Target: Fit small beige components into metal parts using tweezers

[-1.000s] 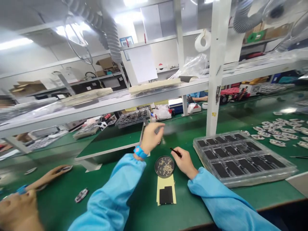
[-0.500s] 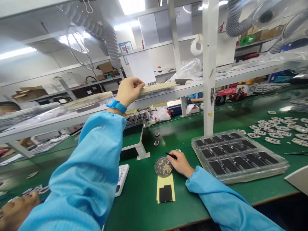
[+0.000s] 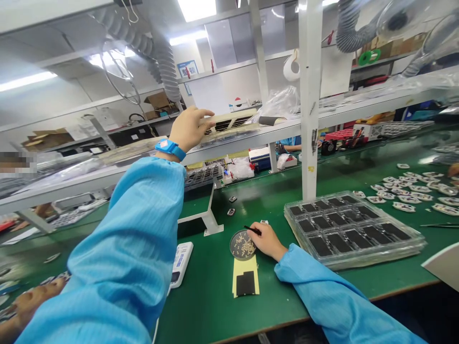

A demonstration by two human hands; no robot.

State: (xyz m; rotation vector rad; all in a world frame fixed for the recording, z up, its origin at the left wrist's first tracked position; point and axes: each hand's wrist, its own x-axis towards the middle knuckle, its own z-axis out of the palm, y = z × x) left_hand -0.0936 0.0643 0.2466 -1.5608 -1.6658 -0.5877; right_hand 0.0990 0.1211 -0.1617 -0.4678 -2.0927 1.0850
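Observation:
Up at the shelf, my left hand pinches the near edge of a pale yellow sheet with dark strips on it and lifts it at a tilt. My right hand is closed around a thin black tool, probably tweezers; its tip points left over the dish. Just left of that hand is a round grey dish of small beige pieces. Below the dish lies a yellow backing sheet bearing a black rectangular piece.
Stacked clear trays of black pieces sit right of my arm. Many small white parts lie beyond. A white post supports the shelf. A white device stands left. Another person's hand is at lower left.
The pale yellow sheet has been raised at its near edge by my left hand, showing dark strips. My right hand stays beside the dish with the tool.

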